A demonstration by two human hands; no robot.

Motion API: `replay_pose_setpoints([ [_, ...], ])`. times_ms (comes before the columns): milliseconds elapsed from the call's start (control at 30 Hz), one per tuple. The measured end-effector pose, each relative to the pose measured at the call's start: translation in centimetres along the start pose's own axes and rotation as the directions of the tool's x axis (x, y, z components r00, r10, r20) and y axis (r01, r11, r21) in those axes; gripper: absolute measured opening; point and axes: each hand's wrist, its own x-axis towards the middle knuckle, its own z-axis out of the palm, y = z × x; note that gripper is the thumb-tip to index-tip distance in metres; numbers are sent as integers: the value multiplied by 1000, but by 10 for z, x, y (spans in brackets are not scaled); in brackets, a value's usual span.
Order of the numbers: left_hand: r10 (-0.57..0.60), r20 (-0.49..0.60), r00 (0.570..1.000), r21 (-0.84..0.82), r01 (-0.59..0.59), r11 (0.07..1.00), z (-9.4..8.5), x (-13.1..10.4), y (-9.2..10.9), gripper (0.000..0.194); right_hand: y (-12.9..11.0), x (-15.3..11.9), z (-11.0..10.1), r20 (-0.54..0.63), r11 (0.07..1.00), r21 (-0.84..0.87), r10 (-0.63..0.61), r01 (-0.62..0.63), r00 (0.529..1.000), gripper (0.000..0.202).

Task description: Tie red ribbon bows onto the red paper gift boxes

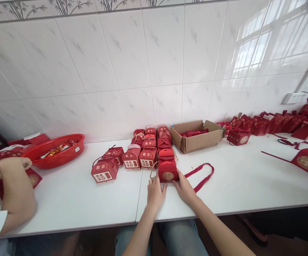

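A small red gift box [167,167] with a round gold emblem stands on the table in front of me, its flaps rising at the top. My left hand [156,192] grips its lower left side, thumb at the near edge. On the lower right side, my right hand [184,187] holds it the same way. A dark red ribbon [205,177] lies in a loop just right of the box. Thin tan cord [153,170] shows by its left side. Behind it, several similar red boxes [149,156] with white panels stand in rows.
A cardboard box [200,144] of red ribbons stands behind, to the right. Farther left are two tied gift boxes [104,170] and a red plastic basin [55,160] of wrapped sweets. Co-workers' arms [19,188] reach in at both sides. More red boxes [263,124] line the right wall.
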Motion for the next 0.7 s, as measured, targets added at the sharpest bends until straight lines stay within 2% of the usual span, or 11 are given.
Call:
replay_pose_setpoints([
  [200,-39,-21,999,-3,39,999,3,1,2,71,6,-3,-1,-185,988,-151,0,-28,983,34],
  [300,-67,20,998,10,67,998,3,0,5,69,4,-5,-5,-198,976,-218,-22,-22,980,22],
  [400,-47,41,998,-38,49,998,3,-3,4,72,-4,-8,-8,-191,957,-289,-67,9,979,18],
  [467,12,7,1000,-135,-11,991,3,-5,0,83,-14,-13,-10,-147,940,-334,-128,72,981,16],
  [567,47,-99,994,-357,-80,931,0,-8,-7,97,-34,-27,-15,15,919,-339,-212,204,977,18],
  [633,-52,-179,982,-530,-51,846,-5,-9,-11,88,-48,-38,-20,153,912,-281,-265,299,952,24],
  [700,-206,-246,947,-664,-10,748,-10,-8,-13,72,-57,-48,-23,245,900,-209,-332,384,911,29],
])
